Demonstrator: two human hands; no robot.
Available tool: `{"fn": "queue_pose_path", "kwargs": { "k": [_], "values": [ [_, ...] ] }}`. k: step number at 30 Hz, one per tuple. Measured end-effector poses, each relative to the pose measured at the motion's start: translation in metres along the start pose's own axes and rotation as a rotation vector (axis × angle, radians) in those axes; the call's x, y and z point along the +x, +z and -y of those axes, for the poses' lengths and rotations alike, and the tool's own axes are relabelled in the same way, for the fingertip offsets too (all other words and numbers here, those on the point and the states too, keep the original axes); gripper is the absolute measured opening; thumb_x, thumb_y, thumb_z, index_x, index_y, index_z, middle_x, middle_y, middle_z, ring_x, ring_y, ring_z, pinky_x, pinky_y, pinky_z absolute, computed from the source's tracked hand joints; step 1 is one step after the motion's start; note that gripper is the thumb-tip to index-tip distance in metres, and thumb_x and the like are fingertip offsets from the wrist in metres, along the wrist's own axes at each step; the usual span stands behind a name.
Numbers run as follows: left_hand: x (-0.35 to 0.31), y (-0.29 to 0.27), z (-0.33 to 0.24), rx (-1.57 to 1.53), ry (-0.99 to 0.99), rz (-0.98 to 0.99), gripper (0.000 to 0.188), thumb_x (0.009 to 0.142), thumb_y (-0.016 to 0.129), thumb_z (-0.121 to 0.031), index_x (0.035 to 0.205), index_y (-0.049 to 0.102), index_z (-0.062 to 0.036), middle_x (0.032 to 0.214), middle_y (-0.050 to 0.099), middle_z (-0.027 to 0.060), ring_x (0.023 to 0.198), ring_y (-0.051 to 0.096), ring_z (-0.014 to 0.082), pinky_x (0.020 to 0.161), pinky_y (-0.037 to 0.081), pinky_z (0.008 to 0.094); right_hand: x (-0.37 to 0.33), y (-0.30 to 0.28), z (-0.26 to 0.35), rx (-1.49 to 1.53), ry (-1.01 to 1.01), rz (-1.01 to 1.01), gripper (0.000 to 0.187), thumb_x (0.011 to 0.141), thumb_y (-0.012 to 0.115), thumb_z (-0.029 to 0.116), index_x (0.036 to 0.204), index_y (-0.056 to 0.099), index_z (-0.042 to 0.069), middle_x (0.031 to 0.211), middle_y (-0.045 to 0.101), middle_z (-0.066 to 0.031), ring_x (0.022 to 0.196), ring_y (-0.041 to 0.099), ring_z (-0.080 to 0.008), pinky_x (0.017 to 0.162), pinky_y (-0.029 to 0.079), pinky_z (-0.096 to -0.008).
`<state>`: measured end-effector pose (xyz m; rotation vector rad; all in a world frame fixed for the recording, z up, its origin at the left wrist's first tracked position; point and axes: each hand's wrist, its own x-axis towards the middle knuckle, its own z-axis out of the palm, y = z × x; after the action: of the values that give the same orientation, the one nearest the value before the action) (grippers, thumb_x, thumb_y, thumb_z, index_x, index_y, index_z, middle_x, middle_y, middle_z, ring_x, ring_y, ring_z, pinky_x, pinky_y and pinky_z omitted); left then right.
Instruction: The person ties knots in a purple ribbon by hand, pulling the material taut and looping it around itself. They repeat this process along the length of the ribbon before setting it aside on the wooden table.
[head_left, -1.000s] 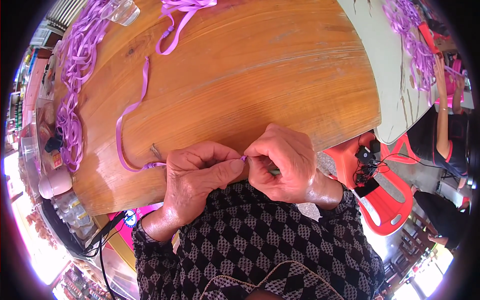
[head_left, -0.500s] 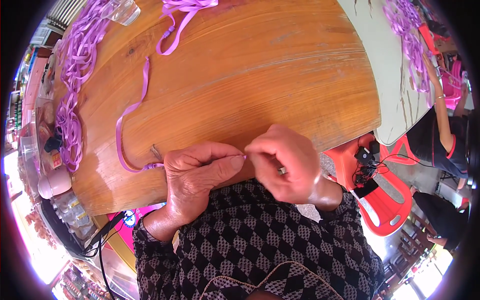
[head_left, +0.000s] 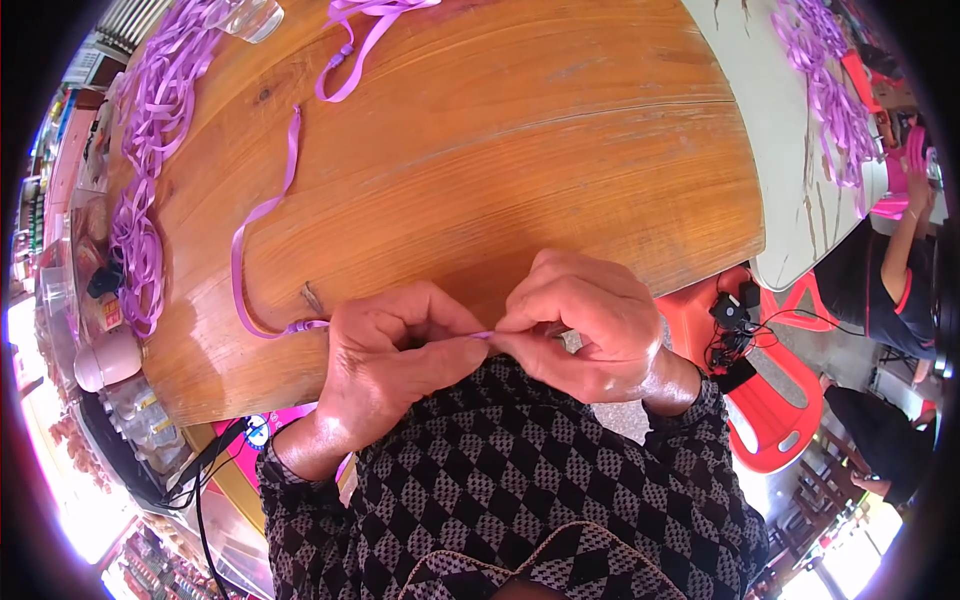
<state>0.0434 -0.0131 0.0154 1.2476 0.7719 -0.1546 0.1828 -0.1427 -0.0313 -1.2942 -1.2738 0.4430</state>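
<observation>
Two hands observed: left hand (head_left: 375, 350) and right hand (head_left: 598, 315) pinch purple ribbon (head_left: 238, 270), fingertips nearly meeting; a knotted length lies left of the fingers on wooden tabletop (head_left: 450, 200)

Ribbon (head_left: 237, 270) on table (head_left: 450, 180); chair (head_left: 768, 456) right

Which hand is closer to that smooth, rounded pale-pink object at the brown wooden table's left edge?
Left. The left hand is to the right of the pale-pink object, pinching a flat purple ribbon; the right hand is farther right, beyond the left one.
</observation>
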Motion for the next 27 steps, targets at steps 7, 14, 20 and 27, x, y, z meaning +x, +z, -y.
{"fn": "queue_pose_path", "kwargs": {
  "k": [7,14,20,27],
  "values": [
    [-0.013,-0.003,0.0,0.056,0.08,-0.013,0.003,0.077,0.065,0.001,0.08,0.064,0.0013,0.067,0.059,-0.0012,0.06,0.048,0.0016,0.054,0.038,0.0167,-0.008,0.003,0.005,0.163,0.092,0.027,0.02,0.067,0.071,-0.007,0.079,0.057,0.002,0.068,0.057,-0.0067,0.054,0.052,-0.0174,0.046,0.04,-0.0275],
    [-0.013,0.002,0.01,0.167,0.297,-0.068,0.002,0.078,0.065,0.001,0.08,0.064,0.0013,0.07,0.059,0.0006,0.06,0.049,0.0027,0.053,0.038,0.0179,0.002,0.004,0.009,0.227,0.153,0.132,0.02,0.068,0.07,-0.004,0.079,0.054,0.002,0.072,0.057,-0.0058,0.06,0.052,-0.0163,0.05,0.039,-0.0268],
    [-0.009,-0.008,0.022,0.128,0.396,0.174,0.003,0.077,0.065,0.001,0.078,0.063,0.0027,0.07,0.061,0.0065,0.062,0.056,0.0108,0.055,0.043,0.0243,-0.009,-0.001,0.022,0.504,0.582,0.219,0.019,0.066,0.065,-0.008,0.071,0.049,0.002,0.065,0.052,-0.0051,0.057,0.048,-0.013,0.05,0.036,-0.0254],
    [-0.005,-0.019,0.021,0.464,0.76,0.163,0.013,0.074,0.068,-0.003,0.085,0.062,-0.0004,0.072,0.061,0.0055,0.066,0.058,0.0138,0.058,0.045,0.0284,-0.01,-0.014,0.025,0.78,0.516,0.037,0.017,0.067,0.066,-0.003,0.071,0.05,0.002,0.063,0.052,-0.0051,0.056,0.048,-0.01,0.047,0.034,-0.0221]
  ]
}}
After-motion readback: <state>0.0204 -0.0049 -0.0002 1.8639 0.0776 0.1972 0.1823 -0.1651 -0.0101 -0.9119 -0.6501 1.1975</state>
